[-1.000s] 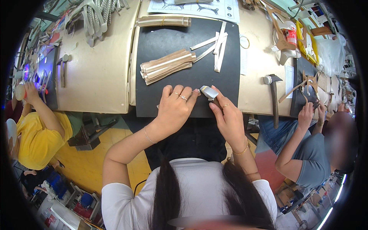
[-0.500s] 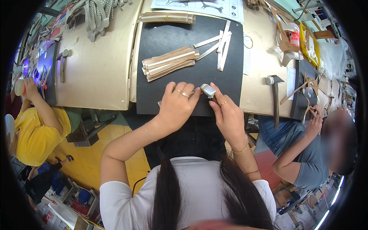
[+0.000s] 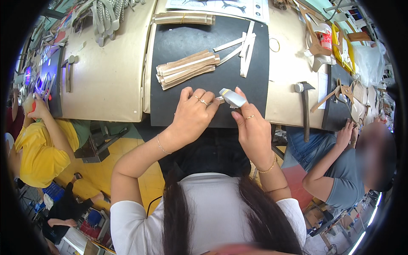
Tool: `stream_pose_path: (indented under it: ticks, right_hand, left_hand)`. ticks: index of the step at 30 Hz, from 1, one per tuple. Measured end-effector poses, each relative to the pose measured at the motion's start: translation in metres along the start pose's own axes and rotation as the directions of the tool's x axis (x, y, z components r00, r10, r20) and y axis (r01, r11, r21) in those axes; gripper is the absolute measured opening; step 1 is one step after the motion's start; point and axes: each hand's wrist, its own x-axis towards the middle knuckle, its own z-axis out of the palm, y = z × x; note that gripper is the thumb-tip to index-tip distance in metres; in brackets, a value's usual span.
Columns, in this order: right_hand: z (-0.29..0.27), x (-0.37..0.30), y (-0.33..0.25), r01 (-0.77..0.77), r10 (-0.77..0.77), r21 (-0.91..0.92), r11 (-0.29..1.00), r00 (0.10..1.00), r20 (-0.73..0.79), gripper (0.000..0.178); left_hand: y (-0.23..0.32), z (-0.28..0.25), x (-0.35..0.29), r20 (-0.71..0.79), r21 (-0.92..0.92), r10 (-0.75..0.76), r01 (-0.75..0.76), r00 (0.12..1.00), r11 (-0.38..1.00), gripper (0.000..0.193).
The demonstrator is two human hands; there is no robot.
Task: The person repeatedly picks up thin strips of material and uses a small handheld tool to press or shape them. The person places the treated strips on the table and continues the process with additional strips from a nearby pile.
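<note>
My right hand (image 3: 253, 127) pinches a small silver-grey, curved piece (image 3: 234, 99) with a yellow band near one end; I cannot make out its kind. Close beside it, the fingers of my left hand (image 3: 193, 114) are closed on a thin strip, whose pale end (image 3: 220, 100) pokes out past the fingertips. Both hands hover over the near part of a black work mat (image 3: 178, 42). Beyond my left hand lies a stack of brown and white strips (image 3: 187, 68). Several loose white strips (image 3: 247, 51) cross one another farther right on the mat.
A banded strip bundle (image 3: 183, 18) and a printed sheet (image 3: 221, 5) lie at the far edge. To the right rests a hammer (image 3: 304, 106), its handle over the table edge. Another hammer (image 3: 69, 72) is at left. A person in yellow and one in grey-blue sit on either side.
The silver-grey piece has turned and moved slightly right with my right hand, showing more of its length. The strip end at my left fingertips shows more plainly.
</note>
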Motion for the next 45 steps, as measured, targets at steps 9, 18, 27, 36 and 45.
stream_pose_path:
  ticks: [9,18,27,36,45]
  right_hand:
    - [-0.002,0.003,0.002,0.020,-0.020,-0.031,0.999,1.000,-0.021,0.054]
    - [-0.001,0.004,0.005,-0.097,0.142,-0.222,0.970,0.970,0.196,0.052]
    - [-0.011,0.014,0.006,-0.043,0.032,-0.103,0.994,0.993,-0.112,0.051]
    - [-0.012,0.021,0.011,-0.084,0.092,-0.289,0.953,0.996,0.016,0.044]
    - [-0.010,0.019,0.005,-0.059,0.074,-0.236,0.970,0.996,0.056,0.050]
  left_hand:
    - [0.001,-0.001,-0.002,0.029,0.070,0.029,-0.031,0.999,0.997,0.022]
    - [-0.015,-0.002,-0.007,-0.005,-0.275,-0.161,0.153,0.987,0.949,0.021]
    - [0.004,0.019,0.011,-0.144,-0.003,-0.091,0.091,0.985,0.996,0.017]
    - [0.007,0.014,0.015,-0.091,0.091,-0.044,0.052,0.995,0.994,0.016]
    - [0.010,0.011,0.015,-0.036,0.105,-0.052,0.055,0.998,0.993,0.020]
